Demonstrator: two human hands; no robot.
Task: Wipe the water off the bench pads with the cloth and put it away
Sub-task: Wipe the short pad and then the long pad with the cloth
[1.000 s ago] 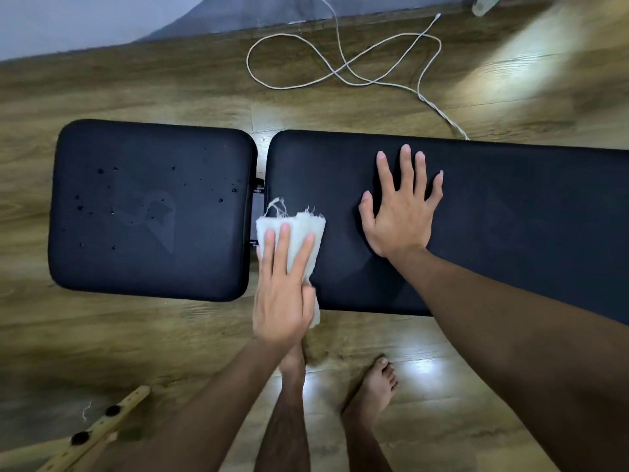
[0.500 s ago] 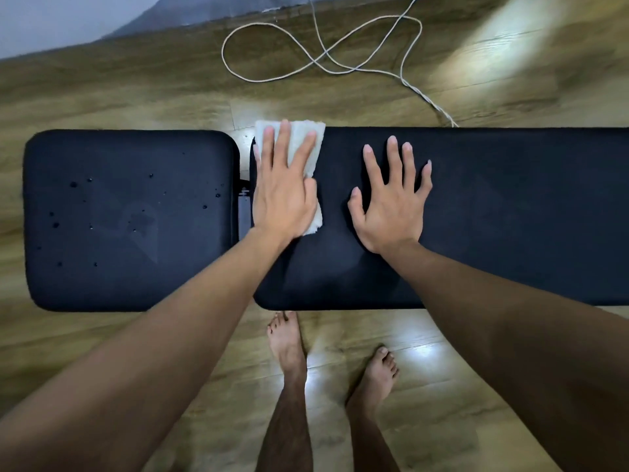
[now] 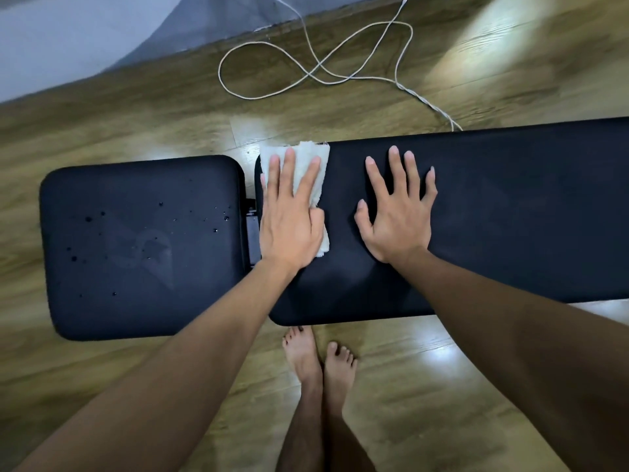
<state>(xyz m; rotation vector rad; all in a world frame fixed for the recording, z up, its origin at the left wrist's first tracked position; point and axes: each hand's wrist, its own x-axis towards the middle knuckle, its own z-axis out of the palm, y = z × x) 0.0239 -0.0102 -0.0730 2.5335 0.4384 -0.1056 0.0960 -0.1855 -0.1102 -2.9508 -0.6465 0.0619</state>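
Left hand (image 3: 289, 223) flat on cloth (image 3: 308, 158) — long pad (image 3: 510, 212)

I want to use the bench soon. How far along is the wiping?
Done, as far as shows: the long pad has no visible droplets. In hand: the left hand presses the white cloth flat at that pad's far left corner, while the right hand rests flat on it. Left: the short pad is dotted with water drops, and the cloth is not yet put away.

left hand (image 3: 289, 219) pressing cloth (image 3: 306, 165), long pad (image 3: 510, 216)
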